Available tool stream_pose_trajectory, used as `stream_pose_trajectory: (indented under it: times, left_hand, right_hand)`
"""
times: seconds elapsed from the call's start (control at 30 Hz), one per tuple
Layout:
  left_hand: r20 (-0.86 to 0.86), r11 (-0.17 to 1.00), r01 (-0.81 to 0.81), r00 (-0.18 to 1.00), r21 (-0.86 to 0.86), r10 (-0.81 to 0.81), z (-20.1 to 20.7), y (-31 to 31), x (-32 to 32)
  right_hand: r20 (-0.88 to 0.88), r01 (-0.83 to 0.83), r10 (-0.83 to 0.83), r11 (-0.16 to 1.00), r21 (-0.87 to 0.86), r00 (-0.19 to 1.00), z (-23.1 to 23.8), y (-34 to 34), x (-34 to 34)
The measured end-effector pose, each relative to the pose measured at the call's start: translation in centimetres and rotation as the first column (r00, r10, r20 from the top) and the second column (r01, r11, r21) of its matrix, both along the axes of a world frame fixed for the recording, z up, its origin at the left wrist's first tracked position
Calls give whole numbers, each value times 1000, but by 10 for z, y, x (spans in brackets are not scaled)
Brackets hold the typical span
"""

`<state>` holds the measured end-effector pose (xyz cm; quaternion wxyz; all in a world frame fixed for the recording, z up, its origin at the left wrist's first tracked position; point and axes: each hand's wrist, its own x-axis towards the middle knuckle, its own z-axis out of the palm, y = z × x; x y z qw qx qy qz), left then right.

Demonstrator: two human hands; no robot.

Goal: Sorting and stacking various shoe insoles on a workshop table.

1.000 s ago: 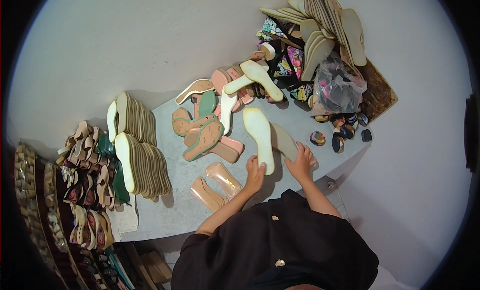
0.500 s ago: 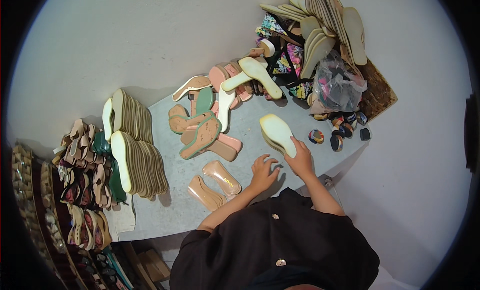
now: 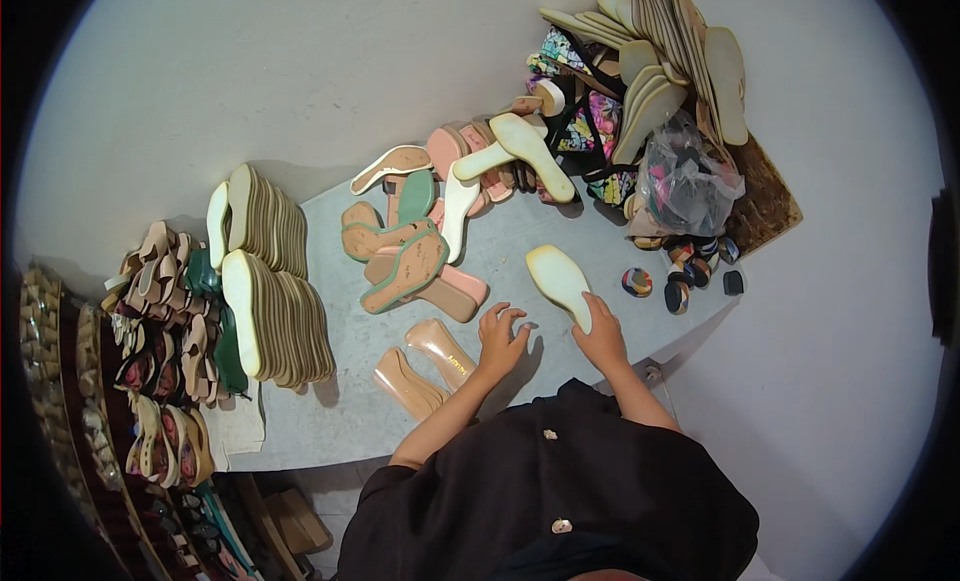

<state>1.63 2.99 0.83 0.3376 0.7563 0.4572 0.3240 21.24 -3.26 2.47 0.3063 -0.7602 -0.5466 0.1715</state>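
My right hand grips the narrow heel end of a cream shoe insole, whose broad toe end points away to the far left. Whether more than one layer is in that grip cannot be seen from above. My left hand hovers over the grey table with its fingers bent and apart, holding nothing. Just left of it lie a tan glossy insole pad and a small fanned stack of similar tan pads. The left forearm partly covers them.
Tall rows of cream insoles stand at the left. Green-edged and pink sandal soles pile up mid-table. At far right are patterned wedge shoes, a clear plastic bag and small colourful round pieces. Shelved sandals line the left.
My left hand has moved left, away from the insole and towards the tan pads. The insole in my right hand has turned flatter, its layered edge less visible. The whole view has shifted slightly.
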Motion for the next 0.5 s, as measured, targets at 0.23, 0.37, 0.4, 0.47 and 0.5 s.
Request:
stream_pose_trajectory:
  times: [0.23,0.37,0.4,0.47,0.5]
  left_hand:
    - [39,1000,12,999,27,-13,0,12,8]
    - [72,999,2,997,35,-4,-5,18,4]
    - [78,999,-3,997,49,-1,-5,18,4]
    - [87,997,-10,996,73,4,-3,20,2]
    - [85,997,-23,996,78,17,-2,21,0]
  right_hand:
    - [270,39,9,985,-170,963,3,1,-8]
    - [407,92,45,947,-309,912,27,5,-22]
    - [410,88,45,950,-300,911,31,13,-21]
    - [367,105,-53,987,-122,929,38,33,-17]
    - [366,92,-43,989,-117,930,41,47,-13]
